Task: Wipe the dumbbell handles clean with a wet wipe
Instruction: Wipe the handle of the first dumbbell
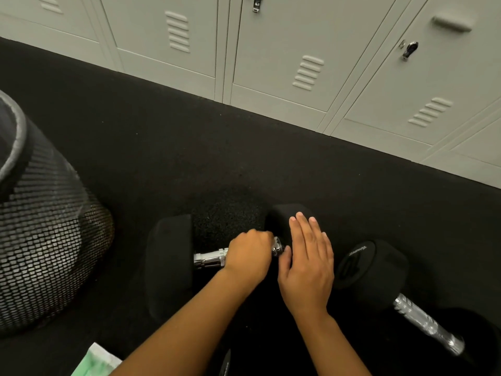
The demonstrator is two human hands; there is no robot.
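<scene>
A black dumbbell with a chrome handle (pixel 210 259) lies on the dark floor just in front of me. My left hand (pixel 249 256) is curled round the middle of that handle; no wipe shows under it. My right hand (pixel 307 264) lies flat, fingers straight, on the dumbbell's right head (pixel 282 215). A second black dumbbell (pixel 374 270) lies to the right, its chrome handle (pixel 428 322) running toward the lower right. A green and white wet-wipe pack (pixel 93 362) sits at the bottom left edge.
A black mesh waste bin (pixel 46 234) stands at the left. Grey metal lockers (pixel 298 50) line the far side of the black rubber floor (pixel 162 147). Another black object (pixel 225 362) pokes in at the bottom between my arms.
</scene>
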